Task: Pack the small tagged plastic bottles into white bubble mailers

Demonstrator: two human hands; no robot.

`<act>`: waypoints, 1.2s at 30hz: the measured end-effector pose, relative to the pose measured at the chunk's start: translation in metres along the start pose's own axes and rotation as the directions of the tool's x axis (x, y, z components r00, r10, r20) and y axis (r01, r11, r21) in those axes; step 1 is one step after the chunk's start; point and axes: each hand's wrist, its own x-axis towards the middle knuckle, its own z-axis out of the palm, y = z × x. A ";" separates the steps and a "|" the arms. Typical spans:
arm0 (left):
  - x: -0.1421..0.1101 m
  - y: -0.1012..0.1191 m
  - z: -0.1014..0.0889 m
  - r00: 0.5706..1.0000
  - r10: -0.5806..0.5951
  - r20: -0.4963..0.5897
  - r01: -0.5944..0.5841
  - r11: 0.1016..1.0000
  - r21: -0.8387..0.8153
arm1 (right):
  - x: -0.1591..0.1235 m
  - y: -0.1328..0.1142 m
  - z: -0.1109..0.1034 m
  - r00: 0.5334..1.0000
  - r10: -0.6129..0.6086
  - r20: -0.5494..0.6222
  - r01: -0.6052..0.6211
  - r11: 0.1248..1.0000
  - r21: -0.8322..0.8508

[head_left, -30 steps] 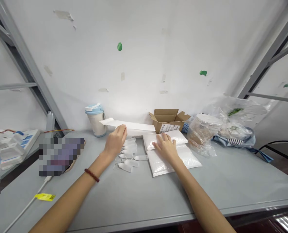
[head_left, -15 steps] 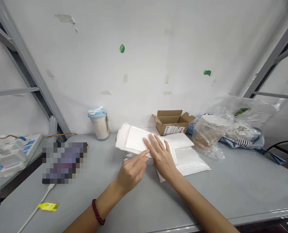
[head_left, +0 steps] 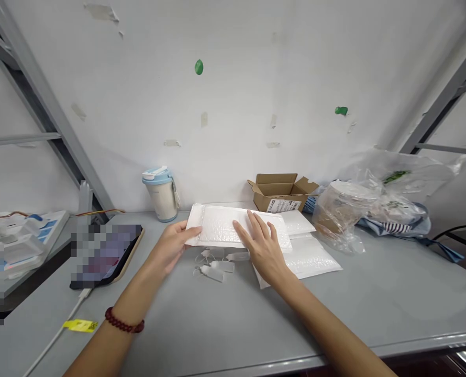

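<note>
A white bubble mailer [head_left: 221,225] is held slightly above the table, long side crosswise. My left hand [head_left: 170,243] grips its left end, thumb on top and the fingers underneath. Across its right part lies my right hand [head_left: 262,248], palm down with the fingers stretched and a little spread. Below the mailer's front edge, several small white tags with loops [head_left: 213,269] rest on the grey table. More white bubble mailers [head_left: 313,259] lie flat to the right, partly covered by my right hand and the held one.
Behind stands an open cardboard box [head_left: 278,193], with a light-blue-lidded cup [head_left: 161,196] to its left. A phone [head_left: 107,256] with a white cable lies at left. Plastic-wrapped items [head_left: 339,212] and blue cloth [head_left: 417,222] sit at right. The wall closes off the back.
My left hand has moved from the mailer's front edge to its left end and now grips it. The mailer has levelled out, uncovering the small tags. My right hand stays on top.
</note>
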 end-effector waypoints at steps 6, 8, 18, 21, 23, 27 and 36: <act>-0.013 -0.005 0.023 0.973 -0.056 0.225 0.032 0.993 0.109 | -0.001 -0.006 -0.009 0.985 -0.090 0.148 0.065 0.984 0.168; -0.015 -0.008 0.029 0.952 -0.058 0.299 0.009 0.987 0.163 | -0.001 -0.007 -0.011 0.983 -0.095 0.159 0.058 0.974 0.219; -0.017 -0.003 0.026 0.944 -0.043 0.327 -0.030 0.976 0.216 | 0.001 0.000 -0.013 0.997 0.022 0.067 -0.041 0.957 0.288; -0.016 -0.006 0.027 0.953 -0.022 0.302 -0.061 0.963 0.263 | 0.001 0.002 -0.012 0.999 0.028 0.043 -0.039 0.957 0.287; -0.014 -0.008 0.028 0.955 -0.006 0.296 -0.084 0.954 0.289 | 0.001 0.003 -0.011 0.999 0.025 0.046 -0.037 0.957 0.288; -0.010 -0.007 0.022 0.956 0.019 0.291 -0.131 0.920 0.368 | 0.001 0.007 -0.009 0.998 0.027 0.053 -0.041 0.956 0.289; -0.016 0.000 0.011 0.872 -0.008 0.489 -0.347 0.693 0.632 | 0.003 0.024 -0.007 0.987 0.133 0.090 -0.157 0.915 0.373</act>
